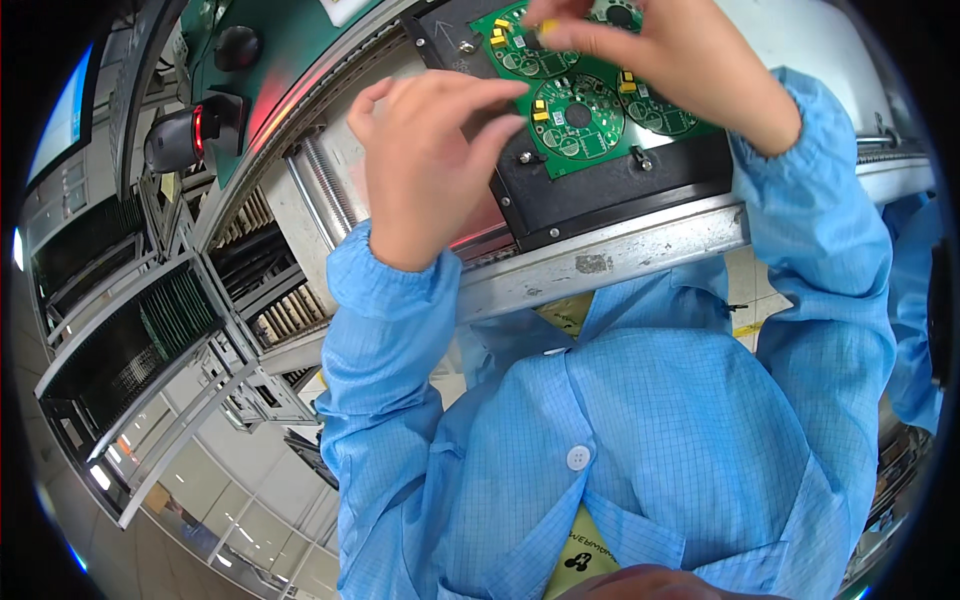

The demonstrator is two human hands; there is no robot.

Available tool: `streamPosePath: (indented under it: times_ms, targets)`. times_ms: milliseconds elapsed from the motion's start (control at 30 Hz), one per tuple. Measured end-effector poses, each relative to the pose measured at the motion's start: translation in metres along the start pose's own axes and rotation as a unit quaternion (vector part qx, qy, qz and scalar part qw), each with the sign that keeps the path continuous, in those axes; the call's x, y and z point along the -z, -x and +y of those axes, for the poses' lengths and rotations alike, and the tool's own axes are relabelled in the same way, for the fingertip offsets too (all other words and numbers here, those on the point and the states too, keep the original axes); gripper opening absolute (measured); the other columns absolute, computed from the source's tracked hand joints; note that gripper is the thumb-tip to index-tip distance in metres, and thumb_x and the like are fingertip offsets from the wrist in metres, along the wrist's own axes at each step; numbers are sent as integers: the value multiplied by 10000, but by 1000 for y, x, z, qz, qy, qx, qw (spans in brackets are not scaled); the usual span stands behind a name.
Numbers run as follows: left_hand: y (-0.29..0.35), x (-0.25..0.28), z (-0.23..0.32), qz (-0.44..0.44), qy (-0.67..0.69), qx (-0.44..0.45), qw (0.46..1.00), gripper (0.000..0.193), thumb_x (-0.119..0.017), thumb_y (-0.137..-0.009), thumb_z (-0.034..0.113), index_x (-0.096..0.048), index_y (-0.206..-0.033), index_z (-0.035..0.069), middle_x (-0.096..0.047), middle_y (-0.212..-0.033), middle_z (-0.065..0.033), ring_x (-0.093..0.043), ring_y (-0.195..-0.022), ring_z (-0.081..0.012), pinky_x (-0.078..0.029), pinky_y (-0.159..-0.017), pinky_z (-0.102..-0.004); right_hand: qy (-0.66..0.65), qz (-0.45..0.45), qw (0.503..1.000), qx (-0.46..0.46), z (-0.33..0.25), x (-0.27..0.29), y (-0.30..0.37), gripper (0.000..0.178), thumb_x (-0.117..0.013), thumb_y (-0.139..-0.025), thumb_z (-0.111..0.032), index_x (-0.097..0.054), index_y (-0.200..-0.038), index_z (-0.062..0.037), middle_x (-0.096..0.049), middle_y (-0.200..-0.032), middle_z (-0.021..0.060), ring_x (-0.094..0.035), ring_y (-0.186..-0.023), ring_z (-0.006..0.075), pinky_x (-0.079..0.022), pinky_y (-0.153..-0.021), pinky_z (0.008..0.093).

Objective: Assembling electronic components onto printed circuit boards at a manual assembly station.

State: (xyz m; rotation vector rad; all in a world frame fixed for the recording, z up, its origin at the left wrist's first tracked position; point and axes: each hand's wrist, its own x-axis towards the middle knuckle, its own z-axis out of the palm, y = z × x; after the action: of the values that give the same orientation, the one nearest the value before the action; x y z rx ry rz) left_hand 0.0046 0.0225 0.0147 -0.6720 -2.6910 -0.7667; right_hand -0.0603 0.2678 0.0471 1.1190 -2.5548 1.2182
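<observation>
From a distance I see a green circuit board (607, 138) marked in white, its yellow blocks (540, 110), a black tray (610, 195) around it and, below it, a blue, dark-gridded jacket (670, 420) with a white button (578, 458).

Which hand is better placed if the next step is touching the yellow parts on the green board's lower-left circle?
Likely the left hand: its thumb and forefinger are parted close to those yellow parts. The right hand is farther off, over the upper part of the green board.
</observation>
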Motion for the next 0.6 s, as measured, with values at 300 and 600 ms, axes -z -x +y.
streamPosePath:
  times_ms: [300, 600]
  targets:
    - [-4, 4, -20, 41, 51, 70, 995, 141, -797, -859, 167, -786, -998, 191, -718, -963, 33, -648, -996, -168, -318, -1023, -389, -4, -90, 995, -32, -11, -7, 6, 108, -761, -856, -76, -748, -963, -69, -682, -908, 61, -597, -977, 287, -473, -902, 392]
    - [-2, 3, -17, 10, 45, 84, 995, 124, -793, -863, 196, -786, -986, 207, -713, -953, 31, -645, -989, -178, -319, -1023, -377, 85, -66, 994, 35, 0, -20, 13, 176, -802, -781, -33, -744, -944, -70, -670, -885, 71, -609, -958, 286, -477, -889, 413]
